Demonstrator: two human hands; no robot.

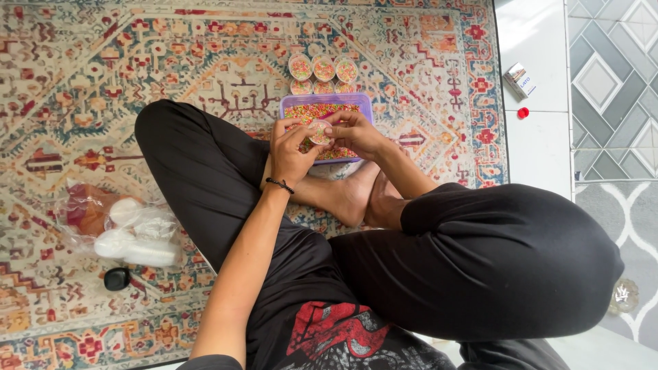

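1. Person sat cross-legged on a patterned rug [82,62], black trousers, bare feet tucked under, seen from the head camera.
2. Left hand [291,151] wore a black wristband; its grip was pinched on the left side of a small round cup [319,131], thumb and fingertips closed on it.
3. Right hand [356,131] held the same cup from the right side, fingers curled over its top edge, grip pressed together on the cup.
4. Cup was held between both hands, off the rug, right above the tub [327,101]; it held multicoloured bits. Whether it carried a lid, cannot tell.
5. Tub was purple, rectangular, open, full of multicoloured sprinkle-like bits; it sat on the rug just beyond the feet, toward the rug's far edge.
6. Filled cups [323,74] stood in two short rows on the rug, touching the tub's far side, nearer the far edge.
7. Clear bag [127,229] lay on the rug near the person's left knee, toward the rug's left side, with white round pieces and something reddish-brown inside.
8. Small black object [116,278] lay just beside the bag, on the near side.
9. Off the rug's right edge, on white floor tile: a small box [519,80] and a red cap [523,113], near each other, well apart from the hands.
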